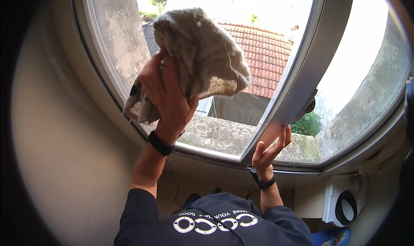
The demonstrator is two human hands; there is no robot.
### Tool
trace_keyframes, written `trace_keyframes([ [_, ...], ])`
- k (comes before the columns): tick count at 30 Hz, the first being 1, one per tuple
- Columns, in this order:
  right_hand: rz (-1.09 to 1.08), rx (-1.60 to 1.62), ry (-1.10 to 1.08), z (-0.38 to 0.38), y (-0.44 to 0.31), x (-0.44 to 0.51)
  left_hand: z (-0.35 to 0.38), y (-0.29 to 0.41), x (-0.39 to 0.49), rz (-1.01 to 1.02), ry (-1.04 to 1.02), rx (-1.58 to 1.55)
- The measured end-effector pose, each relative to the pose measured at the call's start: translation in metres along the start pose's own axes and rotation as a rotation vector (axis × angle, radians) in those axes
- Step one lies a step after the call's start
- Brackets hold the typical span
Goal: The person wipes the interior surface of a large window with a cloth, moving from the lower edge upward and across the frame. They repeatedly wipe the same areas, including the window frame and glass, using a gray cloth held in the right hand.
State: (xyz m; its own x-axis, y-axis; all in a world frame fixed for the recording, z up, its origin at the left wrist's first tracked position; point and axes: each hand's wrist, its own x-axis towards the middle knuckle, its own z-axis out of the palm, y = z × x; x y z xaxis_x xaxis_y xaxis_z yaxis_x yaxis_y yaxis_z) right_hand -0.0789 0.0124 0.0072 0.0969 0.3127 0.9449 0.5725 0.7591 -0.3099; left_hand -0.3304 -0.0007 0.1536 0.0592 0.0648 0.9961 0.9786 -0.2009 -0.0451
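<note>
A bunched, greyish-beige cloth (pixel 200 49) is gripped by my left hand (pixel 168 91), raised in front of the window pane (pixel 226 107). Part of the cloth hangs below the hand on the left, where a dark blue spot shows. Whether the cloth touches the glass I cannot tell. My right hand (pixel 270 152) is lower and to the right, its thumb and fingers apart. Its fingertips rest against the edge of the sash frame (pixel 291 71), below a dark window handle (pixel 310 105). Nothing is held in that hand.
Outside lie a weathered concrete ledge (pixel 220 134), a red tiled roof (pixel 265 58) and a green bush (pixel 305 124). A plain wall (pixel 81 155) curves along the left. At lower right are a white appliance with a round dark ring (pixel 346 207) and a blue object (pixel 333 238).
</note>
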Motion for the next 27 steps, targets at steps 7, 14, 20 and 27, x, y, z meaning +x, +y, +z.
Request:
trace_keyframes([
  [7, -0.041, -0.003, 0.056, 0.015, 0.020, -0.018, -0.011, 0.018, -0.026, 0.391, -0.176, -0.006],
  [14, -0.030, 0.046, 0.057, 0.014, 0.020, -0.018, 0.010, 0.010, 0.057, 0.037, 0.136, -0.087],
  [20, -0.024, 0.100, 0.040, 0.013, 0.022, -0.020, -0.004, 0.058, -0.018, 0.649, -0.182, -0.035],
  [27, -0.082, -0.081, -0.008, 0.007, 0.022, -0.020, 0.015, 0.021, 0.063, 0.043, 0.118, -0.100],
])
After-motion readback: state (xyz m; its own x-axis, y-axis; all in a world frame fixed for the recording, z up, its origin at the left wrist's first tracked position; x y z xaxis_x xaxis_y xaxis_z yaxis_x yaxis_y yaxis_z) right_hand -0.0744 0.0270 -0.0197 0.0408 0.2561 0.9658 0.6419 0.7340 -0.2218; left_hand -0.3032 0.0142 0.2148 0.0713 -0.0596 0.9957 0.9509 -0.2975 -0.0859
